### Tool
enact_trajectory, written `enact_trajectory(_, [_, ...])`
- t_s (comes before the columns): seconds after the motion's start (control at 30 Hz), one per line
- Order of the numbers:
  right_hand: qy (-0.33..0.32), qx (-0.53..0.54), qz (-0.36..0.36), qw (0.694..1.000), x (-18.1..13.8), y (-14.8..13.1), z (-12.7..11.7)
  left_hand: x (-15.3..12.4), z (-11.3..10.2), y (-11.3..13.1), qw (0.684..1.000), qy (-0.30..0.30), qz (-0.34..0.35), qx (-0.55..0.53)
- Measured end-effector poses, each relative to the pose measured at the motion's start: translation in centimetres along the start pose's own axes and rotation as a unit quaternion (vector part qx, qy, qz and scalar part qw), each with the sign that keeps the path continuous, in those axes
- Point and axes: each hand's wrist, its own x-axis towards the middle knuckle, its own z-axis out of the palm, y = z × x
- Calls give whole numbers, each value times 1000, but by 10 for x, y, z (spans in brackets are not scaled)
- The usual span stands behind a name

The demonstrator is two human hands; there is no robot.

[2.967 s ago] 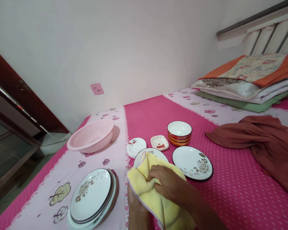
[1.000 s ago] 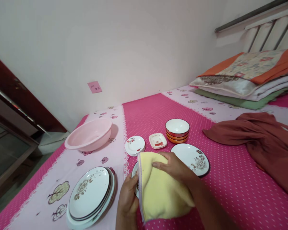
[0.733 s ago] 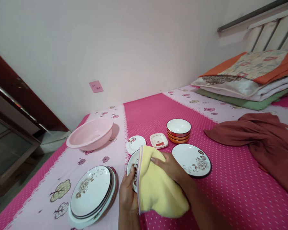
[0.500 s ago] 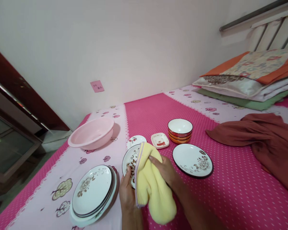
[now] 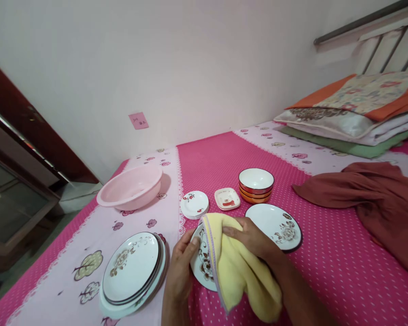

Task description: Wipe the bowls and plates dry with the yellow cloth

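My left hand [image 5: 181, 265] grips the left rim of a white plate [image 5: 201, 267] with a dark edge and brown flowers, its thumb on the face. A yellow cloth [image 5: 240, 271] with a purple hem covers the plate's right part. Closed on that cloth is my right hand [image 5: 255, 237], pressing it near the plate's upper right edge; the fingers behind it are hidden. Another flowered plate [image 5: 275, 226] lies just beyond my right hand. To the left of my left hand sits a stack of plates [image 5: 132, 267] in several sizes.
Small round saucers [image 5: 194, 203], square bear-print dishes [image 5: 227, 198] and stacked orange bowls [image 5: 255, 183] stand further back on the pink bedspread [image 5: 207, 158]. A pink basin [image 5: 131, 188] is at the back left. Brown-red clothing [image 5: 360, 194] and folded bedding [image 5: 357, 104] lie to the right.
Both hands have moved right and nearer to me with the plate and the cloth. The small saucers are now uncovered, while the right-hand plate is partly hidden by my right hand.
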Motion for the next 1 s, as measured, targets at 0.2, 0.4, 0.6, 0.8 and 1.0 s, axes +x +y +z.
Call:
enact_trajectory(0.2, [7,-6,6,1000,4,3,8,2,2,-4,1000,17,9,12])
enact_trajectory(0.4, [16,32,16,999,8,4,18,4,5,-7,992,106,50,-35])
enact_trajectory(0.6, [40,73,22,996,14,16,34,5,8,-1,967,239,76,-52])
enact_trajectory(0.8, [82,182,27,979,17,35,71,-2,12,3,936,337,100,-5])
enact_trajectory(1.0, [89,163,23,982,15,26,59,1,8,-4,961,251,118,0])
